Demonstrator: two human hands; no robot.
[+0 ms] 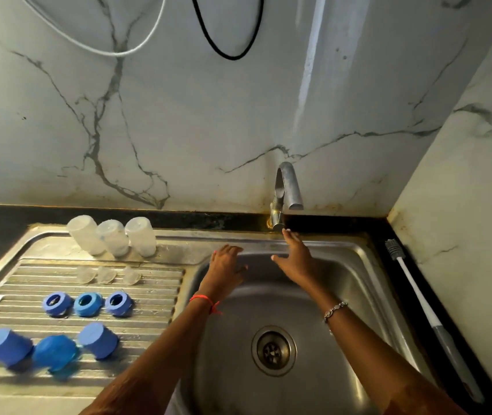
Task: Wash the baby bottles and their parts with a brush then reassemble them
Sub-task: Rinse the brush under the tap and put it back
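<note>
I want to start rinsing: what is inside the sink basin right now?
In the sink basin only the drain strainer shows. The left hand and right hand reach over it, and the forearms cover strips of its floor.

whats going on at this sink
A person holds both hands out over the steel sink, holding nothing. The right hand reaches toward the base of the tap, and the left hand is open near the back rim. On the drainboard, three clear bottles, teats, blue rings and blue caps sit in rows, not assembled. The brush lies on the counter.
</note>
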